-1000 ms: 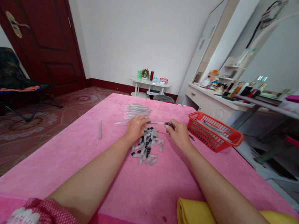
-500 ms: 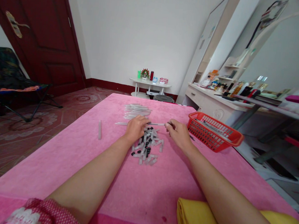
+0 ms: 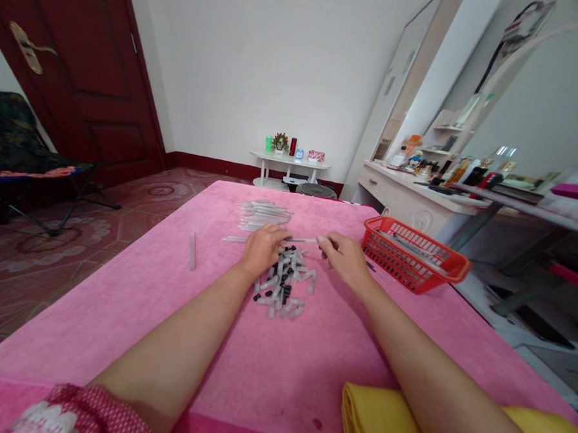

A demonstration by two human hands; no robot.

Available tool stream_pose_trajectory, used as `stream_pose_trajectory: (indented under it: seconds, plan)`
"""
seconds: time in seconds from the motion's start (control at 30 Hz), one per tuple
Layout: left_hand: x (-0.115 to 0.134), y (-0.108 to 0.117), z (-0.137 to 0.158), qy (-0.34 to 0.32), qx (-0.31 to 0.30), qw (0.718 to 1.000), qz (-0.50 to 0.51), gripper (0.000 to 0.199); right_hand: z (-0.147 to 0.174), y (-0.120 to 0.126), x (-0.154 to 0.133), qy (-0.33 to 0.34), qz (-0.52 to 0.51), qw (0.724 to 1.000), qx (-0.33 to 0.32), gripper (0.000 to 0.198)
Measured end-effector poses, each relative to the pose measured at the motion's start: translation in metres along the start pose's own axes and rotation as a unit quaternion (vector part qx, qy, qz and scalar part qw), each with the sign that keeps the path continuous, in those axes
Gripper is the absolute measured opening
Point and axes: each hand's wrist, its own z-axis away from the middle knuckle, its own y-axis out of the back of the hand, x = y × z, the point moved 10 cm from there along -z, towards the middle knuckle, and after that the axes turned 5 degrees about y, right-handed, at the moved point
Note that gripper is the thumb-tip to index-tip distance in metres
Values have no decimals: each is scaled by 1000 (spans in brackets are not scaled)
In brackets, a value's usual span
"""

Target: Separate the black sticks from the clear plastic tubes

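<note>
Above a heap of small clear and black pen caps (image 3: 285,284), my left hand (image 3: 263,246) is closed on a slender pen (image 3: 303,239). The pen's right end is pinched between the thumb and fingers of my right hand (image 3: 344,253). Left of my left hand a clear pen barrel (image 3: 234,239) shows; whether it belongs to the same pen is hidden by the hand. Just beyond, several clear pen barrels (image 3: 264,214) lie side by side in a stack. Farther left, a single whitish flat stick (image 3: 193,251) lies alone.
A red plastic basket (image 3: 414,275) holding thin sticks stands at the table's right side, with small dark pieces (image 3: 371,267) beside it. Folded yellow cloth (image 3: 375,418) lies under my right forearm. Pink cloth (image 3: 133,324) covers the table.
My right hand has shifted very slightly to the left along the pen. My left hand, the cap heap and the barrel stack look the same.
</note>
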Motion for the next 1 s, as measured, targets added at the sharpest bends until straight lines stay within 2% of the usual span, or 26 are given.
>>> stream_pose_trajectory:
  seconds: [0.07, 0.17, 0.3, 0.4, 0.53, 0.7, 0.8, 0.9, 1.0]
  plan:
    - [0, 1, 0, 2, 1, 1000, 1, 29, 0, 1, -1, 4, -5, 1000, 4, 30]
    - [2, 0, 0, -2, -5, 1000, -2, 28, 0, -6, 4, -10, -28, 999, -21, 38]
    - [4, 0, 0, -4, -10, 1000, 0, 29, 1, -21, 16, -66, -142, 986, -63, 48]
    - [2, 0, 0, -3, -6, 1000, 4, 28, 0, -22, 18, -75, -191, 977, -53, 46]
    - [-8, 0, 0, 24, 9, 1000, 17, 28, -3, -13, 19, -51, -153, 987, -14, 35]
    - [-24, 1, -1, 69, 29, 997, 30, 31, -2, -26, 27, -62, -67, 992, -81, 21]
    - [-24, 0, -1, 68, 26, 997, 23, 30, -1, -33, 20, -31, -26, 994, -106, 14]
    - [-23, -2, -1, 67, 20, 997, 21, 30, 3, -43, 0, 42, -48, 989, -134, 8]
    - [-25, -3, 0, 73, 21, 997, 25, 31, 13, -56, -25, 123, -65, 973, -185, 16]
